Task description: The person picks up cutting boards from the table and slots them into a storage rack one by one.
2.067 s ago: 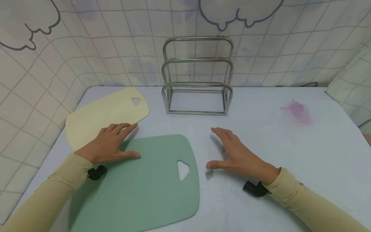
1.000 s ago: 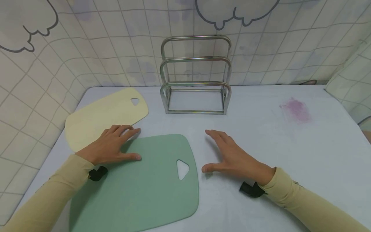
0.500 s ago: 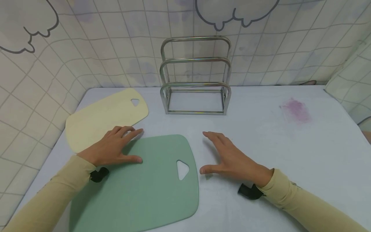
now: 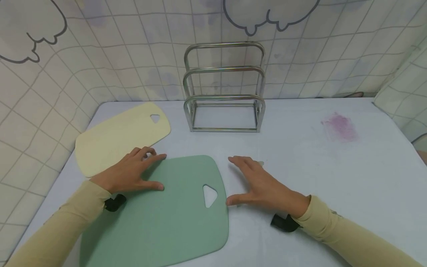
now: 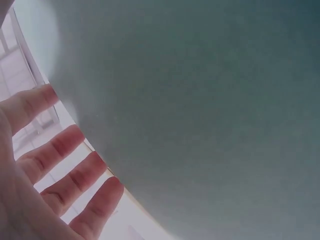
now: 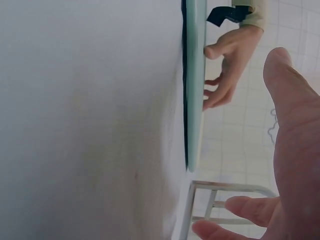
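A green cutting board [image 4: 173,222] with a triangular handle hole lies flat on the white-covered table. Over its far left part is my left hand [image 4: 130,174], thumb and fingers spread; in the left wrist view the fingertips line up with the edge of the board [image 5: 200,125]. My right hand [image 4: 261,185] hovers beside the board's right edge, fingers spread and holding nothing. Its thumb tip looks close to that edge, but the right wrist view has the thumb [image 6: 280,62] raised above the board's side [image 6: 198,100]. I cannot tell whether it touches.
A cream cutting board [image 4: 116,135] lies behind the left hand, at the table's left side. At the back centre stands a metal rack [image 4: 224,97] with three upright loops and open slots. A pink smudge [image 4: 341,126] marks the tablecloth on the right. Tile-patterned cloth surrounds the table.
My right hand has drifted left and slightly nearer, toward the green cutting board's right edge. The left hand has shifted a little to the right and nearer. Both boards and the rack stay put.
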Available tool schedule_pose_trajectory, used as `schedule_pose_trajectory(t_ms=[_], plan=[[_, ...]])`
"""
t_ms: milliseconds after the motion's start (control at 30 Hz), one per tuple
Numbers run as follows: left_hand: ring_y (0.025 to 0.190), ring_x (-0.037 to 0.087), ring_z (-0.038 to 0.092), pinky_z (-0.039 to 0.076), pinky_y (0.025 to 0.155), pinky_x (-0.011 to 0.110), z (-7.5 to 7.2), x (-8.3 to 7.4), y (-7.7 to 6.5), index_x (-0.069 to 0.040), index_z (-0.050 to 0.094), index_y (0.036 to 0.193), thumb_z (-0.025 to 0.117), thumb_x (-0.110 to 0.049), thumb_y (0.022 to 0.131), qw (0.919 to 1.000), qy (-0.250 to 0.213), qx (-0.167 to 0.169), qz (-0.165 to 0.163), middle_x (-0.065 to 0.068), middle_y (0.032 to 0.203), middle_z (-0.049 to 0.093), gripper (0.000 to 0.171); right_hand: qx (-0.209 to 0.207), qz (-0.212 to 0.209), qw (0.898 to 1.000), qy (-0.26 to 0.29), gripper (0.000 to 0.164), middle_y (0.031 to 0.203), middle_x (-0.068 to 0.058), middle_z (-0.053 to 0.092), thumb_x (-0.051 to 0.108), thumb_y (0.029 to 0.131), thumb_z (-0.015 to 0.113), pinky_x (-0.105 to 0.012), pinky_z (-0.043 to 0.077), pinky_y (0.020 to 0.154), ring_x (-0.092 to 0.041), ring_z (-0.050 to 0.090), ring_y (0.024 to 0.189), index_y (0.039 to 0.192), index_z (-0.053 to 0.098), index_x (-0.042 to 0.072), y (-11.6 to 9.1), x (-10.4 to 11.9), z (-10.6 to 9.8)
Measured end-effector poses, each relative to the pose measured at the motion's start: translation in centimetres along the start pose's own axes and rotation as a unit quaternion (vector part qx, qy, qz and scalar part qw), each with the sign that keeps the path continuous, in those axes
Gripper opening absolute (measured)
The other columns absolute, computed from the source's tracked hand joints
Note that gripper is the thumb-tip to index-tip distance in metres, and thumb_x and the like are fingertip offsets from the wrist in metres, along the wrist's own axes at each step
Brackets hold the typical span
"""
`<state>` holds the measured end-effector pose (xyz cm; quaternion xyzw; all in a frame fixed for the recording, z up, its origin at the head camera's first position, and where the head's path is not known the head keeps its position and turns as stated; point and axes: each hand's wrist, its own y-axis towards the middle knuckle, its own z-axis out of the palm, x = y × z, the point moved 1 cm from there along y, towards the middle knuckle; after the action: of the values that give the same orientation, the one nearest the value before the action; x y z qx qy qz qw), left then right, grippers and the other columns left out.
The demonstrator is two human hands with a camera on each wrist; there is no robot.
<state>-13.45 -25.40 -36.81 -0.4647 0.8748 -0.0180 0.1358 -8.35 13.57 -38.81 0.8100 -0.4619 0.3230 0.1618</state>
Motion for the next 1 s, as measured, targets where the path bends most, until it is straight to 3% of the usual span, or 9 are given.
schedule_pose_trajectory(t_ms=[467, 733, 1000], plan=[[0.117, 0.032, 0.052, 0.052, 0.096, 0.053, -0.2, -0.7, 0.0, -0.014, 0.051, 0.152, 0.073, -0.066, 0.085, 0.9999, 0.006, 0.013, 0.0, 0.015, 0.136, 0.053, 0.088, 0.013, -0.006, 1.0, 0.005, 0.111, 0.161, -0.011, 0.039, 0.063, 0.074, 0.085, -0.053, 0.042, 0.118, -0.032, 0.041, 0.15, 0.16, 0.033, 0.018, 0.0, 0.6, 0.8], [0.113, 0.03, 0.055, 0.051, 0.094, 0.051, -0.3, -0.8, -0.1, -0.013, 0.053, 0.15, 0.074, -0.067, 0.084, 0.9999, 0.007, 0.012, -0.004, 0.015, 0.132, 0.056, 0.088, 0.03, 0.003, 1.0, -0.002, 0.113, 0.163, -0.02, 0.034, 0.064, 0.072, 0.086, -0.059, 0.039, 0.12, -0.04, 0.032, 0.155, 0.161, 0.032, 0.019, 0.1, 1.0, 1.0], [0.111, 0.028, 0.056, 0.052, 0.092, 0.048, -0.6, -1.1, 0.0, -0.011, 0.054, 0.149, 0.074, -0.066, 0.084, 0.9998, 0.011, 0.015, 0.001, 0.015, 0.129, 0.057, 0.088, 0.025, -0.013, 1.0, -0.014, 0.115, 0.161, -0.021, 0.038, 0.06, 0.071, 0.089, -0.06, 0.039, 0.119, -0.042, 0.034, 0.154, 0.16, 0.033, 0.015, 0.1, 1.1, 1.2]])
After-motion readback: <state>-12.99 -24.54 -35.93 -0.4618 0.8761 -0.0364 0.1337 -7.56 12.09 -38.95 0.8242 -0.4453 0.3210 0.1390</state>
